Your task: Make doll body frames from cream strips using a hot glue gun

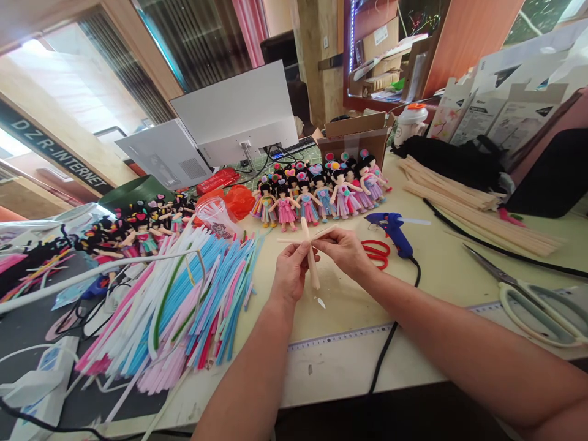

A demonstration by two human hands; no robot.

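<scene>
Both my hands pinch a pair of crossed wooden sticks over the worktable.

From my remote seat I see both forearms reach in from the lower edge and meet above the pale table (pixel 441 269). My left hand (pixel 289 272) is curled, its thumb and fingertips pressed together on the crossed wooden sticks (pixel 314 275) at the joint. My right hand (pixel 345 251) comes in from the other side, wrist bent inward, and its fingertips pinch the same crossing. The sticks are held just above the tabletop in front of a row of dolls (pixel 316 195). One points down toward me and the other lies level. A blue glue gun (pixel 394 229) and red scissors (pixel 376 252) lie just beside my right hand. Coloured chenille stems (pixel 184 294) fan out on my left.
</scene>
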